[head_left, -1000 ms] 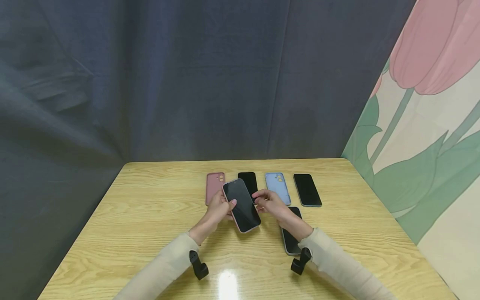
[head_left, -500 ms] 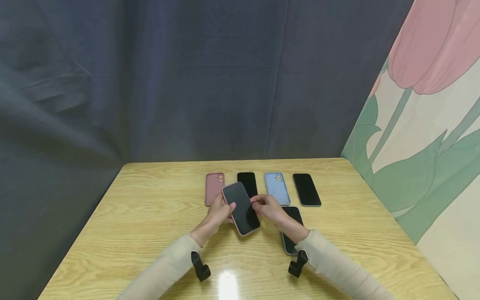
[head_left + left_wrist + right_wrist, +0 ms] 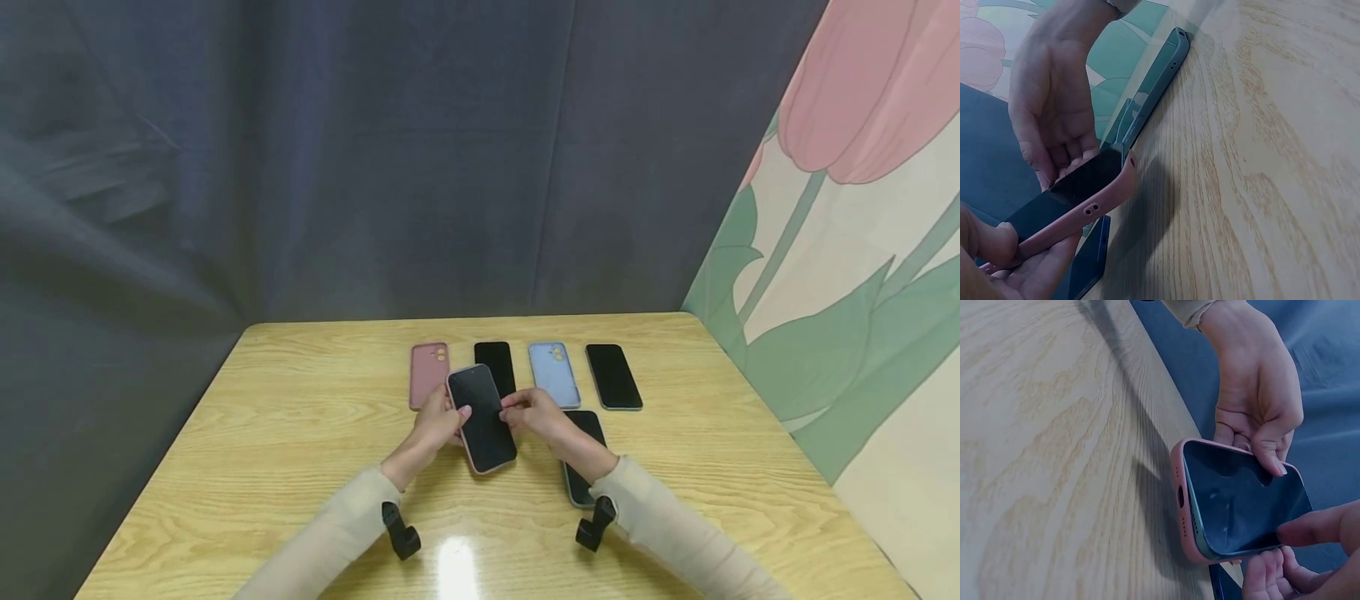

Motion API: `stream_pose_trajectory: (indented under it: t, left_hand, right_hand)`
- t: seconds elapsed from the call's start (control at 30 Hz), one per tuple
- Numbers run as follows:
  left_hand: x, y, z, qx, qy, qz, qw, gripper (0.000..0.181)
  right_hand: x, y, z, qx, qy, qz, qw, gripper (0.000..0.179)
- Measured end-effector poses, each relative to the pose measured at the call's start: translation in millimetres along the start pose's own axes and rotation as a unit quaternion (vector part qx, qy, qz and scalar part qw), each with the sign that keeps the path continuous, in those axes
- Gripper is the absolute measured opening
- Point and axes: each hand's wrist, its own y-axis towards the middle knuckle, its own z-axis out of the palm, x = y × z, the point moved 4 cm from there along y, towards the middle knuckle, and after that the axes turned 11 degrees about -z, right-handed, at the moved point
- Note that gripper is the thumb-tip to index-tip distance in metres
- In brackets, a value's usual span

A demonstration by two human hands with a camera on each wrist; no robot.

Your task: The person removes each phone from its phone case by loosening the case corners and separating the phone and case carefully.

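since the earlier frames the pink-cased phone (image 3: 482,418) has tipped a little nearer upright and dropped slightly toward the table, and the right hand has closed in on its edge.

head view: the phone, screen up and dark, is held just above the wooden table (image 3: 285,433) between both hands. the left hand (image 3: 437,422) grips its left edge with the thumb on the glass; the right hand (image 3: 537,414) pinches its right edge. counted on the table: one empty pink case (image 3: 428,373), one blue case (image 3: 553,372), two bare black phones in the back row, at (image 3: 495,363) and (image 3: 612,377), and one more phone (image 3: 581,458) partly under the right forearm.

left wrist view: the phone (image 3: 1079,206) is seen edge-on, its pink case rim toward the camera. the right hand (image 3: 1054,112) has fingertips on its far edge, and the left hand (image 3: 997,262) cradles it from below.

right wrist view: the phone (image 3: 1235,500) hangs above the table. the left hand (image 3: 1259,403) curls round its far side, and the right hand (image 3: 1297,562) pinches its near corner.
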Motion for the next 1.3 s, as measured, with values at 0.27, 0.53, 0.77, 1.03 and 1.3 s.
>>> stream_pose_trajectory:
  t: [0.27,0.53,0.77,1.03,1.3]
  left_hand:
    - [2.2,1.2,-1.9,0.021,-0.018,0.0,0.9996,0.035]
    - [6.4,2.6,-7.0,0.027,-0.025,-0.002,0.9993,0.033]
    - [9.9,1.9,-11.6,0.028,-0.03,0.001,0.9992,0.031]
    - [10.1,0.8,-14.1,0.031,-0.034,-0.002,0.9989,0.033]
    - [11.0,1.1,-13.3,0.029,-0.029,-0.022,0.9989,0.032]
  right_hand:
    - [0.3,0.2,-1.1,0.015,0.023,0.0,0.9996,0.026]
    - [-1.1,2.3,-1.5,0.025,0.029,0.014,0.9992,0.027]
    - [1.4,1.9,-1.2,0.062,0.028,0.021,0.9974,0.04]
    - [5.2,1.8,-0.6,0.081,0.027,0.022,0.9961,0.041]
    - [5.7,0.9,-2.3,0.08,0.042,0.025,0.9955,0.028]
